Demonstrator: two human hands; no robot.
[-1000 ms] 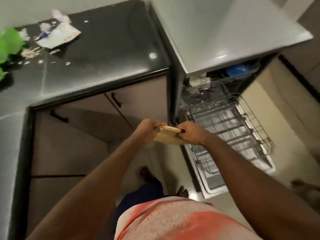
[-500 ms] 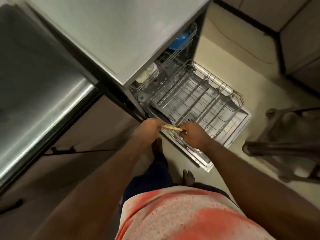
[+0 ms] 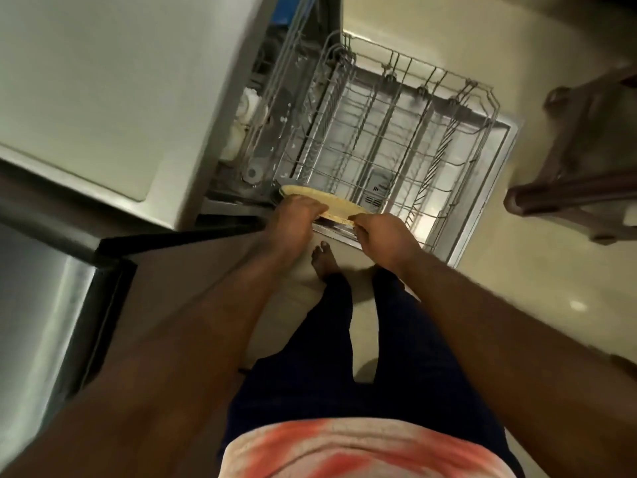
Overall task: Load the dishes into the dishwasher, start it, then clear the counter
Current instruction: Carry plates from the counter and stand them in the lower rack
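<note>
A yellow speckled plate (image 3: 327, 200) is held edge-on just above the near rim of the pulled-out lower dishwasher rack (image 3: 389, 132). My left hand (image 3: 293, 219) grips its left side and my right hand (image 3: 382, 236) pinches its right edge. The wire rack looks bare and rests over the open dishwasher door (image 3: 496, 160). The upper rack (image 3: 275, 81) stays inside the machine, with something blue (image 3: 281, 15) at its back and white items (image 3: 246, 108) beside it.
The pale dishwasher top (image 3: 103, 81) fills the upper left, with a dark counter edge (image 3: 51, 219) and steel cabinet front (image 3: 34, 322) below. A brown wooden chair or stool (image 3: 586, 167) stands on the right beside the door. My bare foot (image 3: 324, 257) is on the tiled floor.
My view has swung from the counter down over the open dishwasher. Both hands have carried the plate forward to the near edge of the lower rack.
</note>
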